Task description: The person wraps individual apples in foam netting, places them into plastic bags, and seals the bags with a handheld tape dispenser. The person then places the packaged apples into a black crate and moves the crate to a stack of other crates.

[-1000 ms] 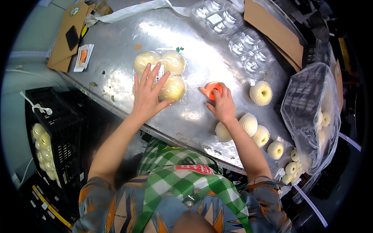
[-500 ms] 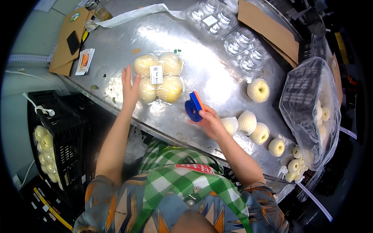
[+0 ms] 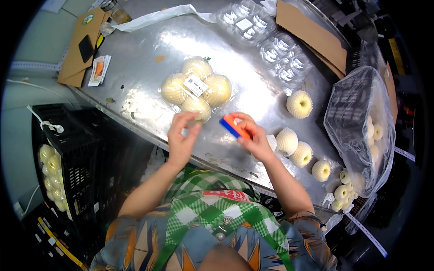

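Fruit pack, label upward, presumably for reading.
At its four o'clock, we see the right hand gripping a tape dispenser; at six, the left hand half-curled, hold unclear.

- A white label, bearing dark print and a small square code, lies across the clear fruit pack at the centre of the frame.
- White characters mark a red patch on the green checked apron, lower centre.
- Printed cards at upper left carry an orange picture, their fine print too small to read.
- A round sticker, its details illegible, sits on cardboard, upper left.
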The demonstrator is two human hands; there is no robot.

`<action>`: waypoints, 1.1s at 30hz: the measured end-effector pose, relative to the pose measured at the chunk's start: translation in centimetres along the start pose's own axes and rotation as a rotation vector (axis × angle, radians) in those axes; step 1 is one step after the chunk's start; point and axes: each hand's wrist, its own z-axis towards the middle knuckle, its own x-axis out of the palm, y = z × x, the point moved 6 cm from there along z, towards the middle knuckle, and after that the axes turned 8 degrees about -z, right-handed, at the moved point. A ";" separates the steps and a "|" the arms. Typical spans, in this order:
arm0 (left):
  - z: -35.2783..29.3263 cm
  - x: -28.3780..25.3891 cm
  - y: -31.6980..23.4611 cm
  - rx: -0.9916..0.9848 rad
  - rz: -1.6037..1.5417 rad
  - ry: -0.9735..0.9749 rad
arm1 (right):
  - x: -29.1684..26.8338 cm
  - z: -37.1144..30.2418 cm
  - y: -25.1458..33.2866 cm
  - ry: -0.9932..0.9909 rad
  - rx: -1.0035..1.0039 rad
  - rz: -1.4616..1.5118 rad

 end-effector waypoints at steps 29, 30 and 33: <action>1.8 1.6 1.7 -0.308 -0.242 0.050 | -0.3 -2.6 -0.4 -0.126 -0.023 -0.356; 2.5 1.9 1.1 -0.179 -0.089 0.010 | -0.8 -2.5 -1.2 -0.184 0.026 -0.410; 4.1 3.4 0.0 0.177 0.322 -0.066 | -0.8 -1.6 -3.0 -0.281 0.101 -0.383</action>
